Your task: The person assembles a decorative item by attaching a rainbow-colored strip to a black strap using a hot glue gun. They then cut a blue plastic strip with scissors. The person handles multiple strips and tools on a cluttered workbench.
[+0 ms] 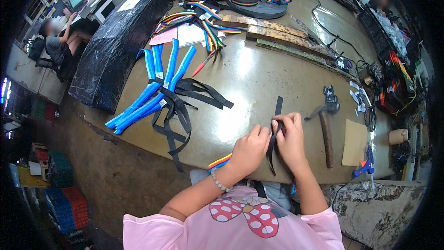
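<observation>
My left hand point(251, 152) and my right hand point(291, 140) meet over the table's near edge, fingers pinched around a black webbing strap point(279, 106). One end of the strap lies flat beyond my fingers; a loop hangs down between my wrists. Under my left wrist shows a rainbow-striped strap point(220, 161), its rest hidden by my arm. Left of my hands lies a bundle of blue tubular straps point(143, 99) with black webbing tails point(182, 122). A hammer point(326, 139) with a wooden handle rests to the right of my right hand.
Further right are small black buckles or clips point(329, 95), a tan card point(354, 142) and a blue glue gun point(365, 164). Rainbow straps point(212, 34), wooden bars point(284, 37) and webbing rolls point(256, 10) lie at the back. A black-wrapped package point(115, 41) stands left; a person point(58, 46) sits beyond.
</observation>
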`<state>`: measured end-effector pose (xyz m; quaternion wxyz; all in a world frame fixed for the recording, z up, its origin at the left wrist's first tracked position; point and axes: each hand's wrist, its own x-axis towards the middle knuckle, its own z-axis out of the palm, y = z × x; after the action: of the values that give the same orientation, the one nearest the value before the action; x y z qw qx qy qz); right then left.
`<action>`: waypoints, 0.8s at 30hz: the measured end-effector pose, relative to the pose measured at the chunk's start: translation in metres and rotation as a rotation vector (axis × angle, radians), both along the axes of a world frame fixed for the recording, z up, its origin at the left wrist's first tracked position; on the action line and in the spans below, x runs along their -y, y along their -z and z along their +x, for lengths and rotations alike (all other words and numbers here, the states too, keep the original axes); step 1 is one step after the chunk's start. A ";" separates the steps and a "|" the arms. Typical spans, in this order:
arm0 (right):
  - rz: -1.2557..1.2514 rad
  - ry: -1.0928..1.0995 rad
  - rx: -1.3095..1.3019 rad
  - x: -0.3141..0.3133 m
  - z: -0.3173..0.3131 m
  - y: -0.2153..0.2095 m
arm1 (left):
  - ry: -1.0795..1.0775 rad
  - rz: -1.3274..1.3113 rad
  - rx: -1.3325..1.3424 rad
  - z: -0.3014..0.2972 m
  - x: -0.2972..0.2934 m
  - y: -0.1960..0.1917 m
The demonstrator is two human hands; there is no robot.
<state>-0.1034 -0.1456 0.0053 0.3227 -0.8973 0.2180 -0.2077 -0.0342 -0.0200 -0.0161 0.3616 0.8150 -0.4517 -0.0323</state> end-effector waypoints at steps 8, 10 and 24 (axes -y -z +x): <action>-0.189 -0.139 -0.018 -0.024 -0.039 -0.004 | -0.008 -0.026 -0.109 0.001 -0.001 -0.004; -0.153 -0.108 -0.005 -0.023 -0.039 -0.004 | 0.000 -0.018 -0.082 0.001 0.000 -0.006; -0.239 -0.128 0.027 -0.021 -0.045 0.000 | 0.033 0.115 0.098 -0.002 0.002 -0.003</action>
<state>-0.1480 -0.1243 0.0057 0.2291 -0.9385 0.1297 -0.2234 -0.0366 -0.0218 -0.0129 0.2910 0.8276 -0.4794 -0.0243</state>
